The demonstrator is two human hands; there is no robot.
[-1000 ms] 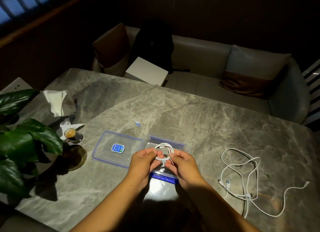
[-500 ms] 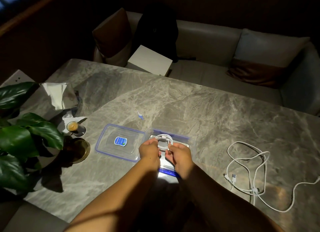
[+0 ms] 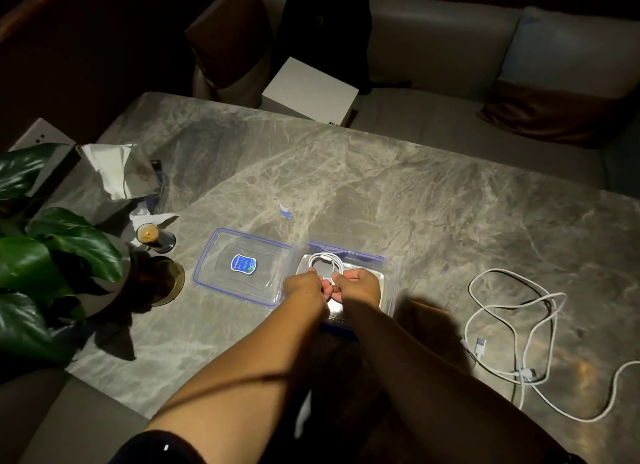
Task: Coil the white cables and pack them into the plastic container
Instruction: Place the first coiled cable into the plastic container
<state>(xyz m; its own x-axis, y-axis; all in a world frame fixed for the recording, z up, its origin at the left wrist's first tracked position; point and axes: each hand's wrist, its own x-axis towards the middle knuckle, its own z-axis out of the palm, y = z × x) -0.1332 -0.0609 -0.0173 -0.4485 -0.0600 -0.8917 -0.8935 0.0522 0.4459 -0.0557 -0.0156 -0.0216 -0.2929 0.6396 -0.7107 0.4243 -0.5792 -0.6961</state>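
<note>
Bench [image 3: 398, 193]: view shifted nearer since 1 s ago. Container [image 3: 389, 273] same spot, lid [image 3: 242, 266] beside it on left. Loose cables [image 3: 512, 328] untouched, well right. Both hands moved forward, lowered into container. Left hand [image 3: 304, 287], right hand [image 3: 358, 285]: grip of each pinching coiled cable [image 3: 325, 261], coil now inside container.

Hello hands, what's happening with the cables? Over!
Left hand and right hand both grip the coil, low in the container. Loose cables wait on the right. Nothing in the way.
</note>
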